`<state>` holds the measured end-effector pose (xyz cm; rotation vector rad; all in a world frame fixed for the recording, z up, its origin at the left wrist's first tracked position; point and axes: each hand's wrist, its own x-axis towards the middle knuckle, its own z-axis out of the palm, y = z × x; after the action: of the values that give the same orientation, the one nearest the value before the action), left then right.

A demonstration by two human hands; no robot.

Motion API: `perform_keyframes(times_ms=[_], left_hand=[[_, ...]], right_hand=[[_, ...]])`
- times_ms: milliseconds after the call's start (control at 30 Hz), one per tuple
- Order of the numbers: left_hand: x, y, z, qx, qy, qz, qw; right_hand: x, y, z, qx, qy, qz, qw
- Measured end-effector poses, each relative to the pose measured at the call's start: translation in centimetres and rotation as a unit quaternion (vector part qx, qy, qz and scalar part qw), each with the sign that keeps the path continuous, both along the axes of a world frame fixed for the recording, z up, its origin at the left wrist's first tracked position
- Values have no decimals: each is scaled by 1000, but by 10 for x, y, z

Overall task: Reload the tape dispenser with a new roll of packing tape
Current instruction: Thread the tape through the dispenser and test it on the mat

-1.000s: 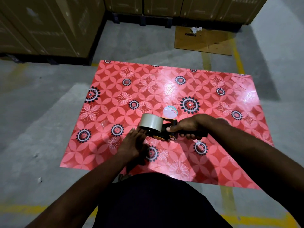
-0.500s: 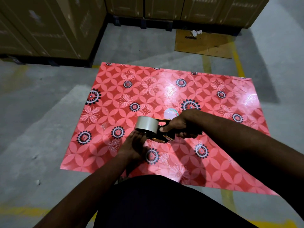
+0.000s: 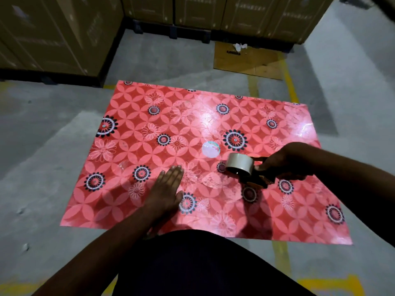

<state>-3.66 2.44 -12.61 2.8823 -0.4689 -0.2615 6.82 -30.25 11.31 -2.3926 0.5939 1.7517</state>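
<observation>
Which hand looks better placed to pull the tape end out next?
Left, probably. The left hand lies open and flat on the mat, holding nothing, while the right hand grips the dispenser carrying the tape roll.

Head view, steep downward tilt, close above red mat (image 3: pixel 149 116) — single camera

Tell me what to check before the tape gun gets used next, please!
1. Tape roll sits on the dispenser: ok.
2. Right hand has its grip on the dispenser: ok.
3. Left hand is clear of the roll, flat and open over the mat: ok.
4. Tape end is threaded through to the blade: cannot tell.
5. Round white disc lies apart from the dispenser: ok.
</observation>
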Motion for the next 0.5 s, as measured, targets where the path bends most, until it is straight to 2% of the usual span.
perform_keyframes(times_ms=[133, 300, 400, 500], left_hand=[[1, 0, 0, 11, 23, 1, 1000], [4, -4, 4, 44, 33, -5, 998], [7, -6, 9, 45, 24, -14, 999], [8, -7, 12, 32, 27, -13, 999]], right_hand=[[-6, -15, -5, 20, -7, -49, 999], [-3, -28, -24, 49, -3, -60, 997], [-7, -38, -42, 112, -55, -87, 988], [-26, -38, -64, 233, -134, -144, 953]])
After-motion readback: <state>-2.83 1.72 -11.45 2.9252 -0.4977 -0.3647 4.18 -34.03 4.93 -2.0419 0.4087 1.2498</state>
